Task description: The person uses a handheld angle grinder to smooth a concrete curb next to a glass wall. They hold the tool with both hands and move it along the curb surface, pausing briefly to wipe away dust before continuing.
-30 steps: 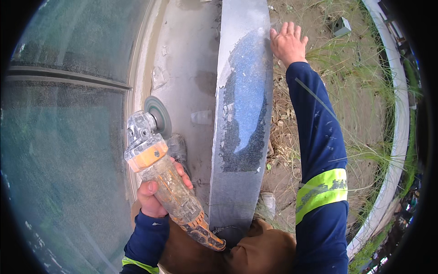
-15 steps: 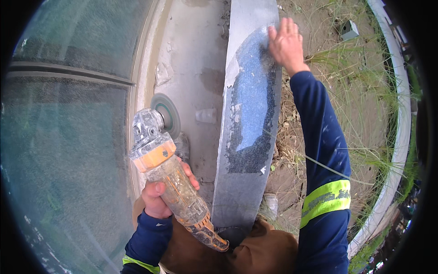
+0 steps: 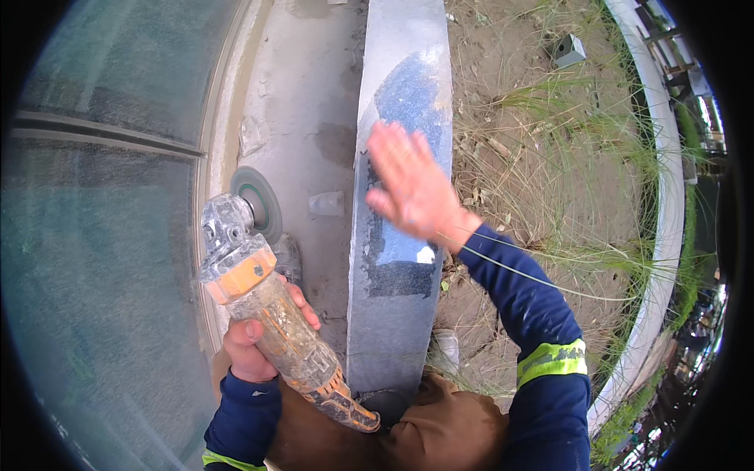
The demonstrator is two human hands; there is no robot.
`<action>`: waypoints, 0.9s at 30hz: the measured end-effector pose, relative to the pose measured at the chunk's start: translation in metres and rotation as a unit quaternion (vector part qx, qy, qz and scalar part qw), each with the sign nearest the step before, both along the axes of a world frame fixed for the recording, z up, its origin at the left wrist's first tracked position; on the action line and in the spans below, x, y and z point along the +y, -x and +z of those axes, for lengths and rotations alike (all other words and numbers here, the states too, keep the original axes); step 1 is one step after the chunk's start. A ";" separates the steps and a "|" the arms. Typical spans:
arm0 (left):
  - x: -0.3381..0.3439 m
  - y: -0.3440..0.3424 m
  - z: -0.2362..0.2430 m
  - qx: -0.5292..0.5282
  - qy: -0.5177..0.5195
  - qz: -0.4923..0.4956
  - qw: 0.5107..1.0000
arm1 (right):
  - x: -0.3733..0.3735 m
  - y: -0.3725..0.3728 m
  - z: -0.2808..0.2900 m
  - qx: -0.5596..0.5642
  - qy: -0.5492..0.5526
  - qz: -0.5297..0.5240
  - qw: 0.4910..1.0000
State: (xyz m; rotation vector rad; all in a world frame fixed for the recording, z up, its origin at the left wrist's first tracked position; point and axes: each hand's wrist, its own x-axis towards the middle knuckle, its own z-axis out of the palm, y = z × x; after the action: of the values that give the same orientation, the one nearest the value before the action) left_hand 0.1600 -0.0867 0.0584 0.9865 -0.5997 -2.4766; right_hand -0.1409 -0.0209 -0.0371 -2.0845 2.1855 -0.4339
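Outdoors, on dusty concrete ground (image 3: 302,102) beside dry grass (image 3: 550,157), a long grey stone slab (image 3: 397,314) with a dark wet patch runs from twelve to six o'clock. The right hand (image 3: 412,188), fingers spread flat, sweeps its surface. At eight o'clock the left hand (image 3: 255,345) grips a dusty orange-banded angle grinder (image 3: 271,314), disc held clear of the slab.

One head-worn fisheye looks steeply down, close over both hands

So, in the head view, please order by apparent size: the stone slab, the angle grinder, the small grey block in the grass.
1. stone slab
2. angle grinder, though nearer the camera
3. small grey block
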 end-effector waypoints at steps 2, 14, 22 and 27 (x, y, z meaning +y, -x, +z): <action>0.001 0.000 -0.003 0.008 -0.005 -0.012 1.000 | 0.037 -0.048 -0.003 -0.085 -0.069 0.177 0.978; -0.001 -0.003 -0.006 0.032 -0.008 -0.005 0.999 | 0.002 0.031 -0.011 0.030 0.030 -0.155 0.987; 0.003 0.001 -0.007 0.044 -0.006 -0.021 0.999 | 0.023 0.054 -0.020 0.110 -0.103 0.004 0.989; 0.002 0.000 -0.008 0.044 0.003 -0.039 0.998 | 0.017 0.115 -0.012 0.136 -0.023 -0.264 0.955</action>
State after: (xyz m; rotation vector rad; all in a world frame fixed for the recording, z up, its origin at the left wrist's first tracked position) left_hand 0.1602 -0.0843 0.0499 0.8625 -0.6277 -2.5690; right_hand -0.2558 -0.0040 -0.0491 -1.5877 2.8829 -0.1279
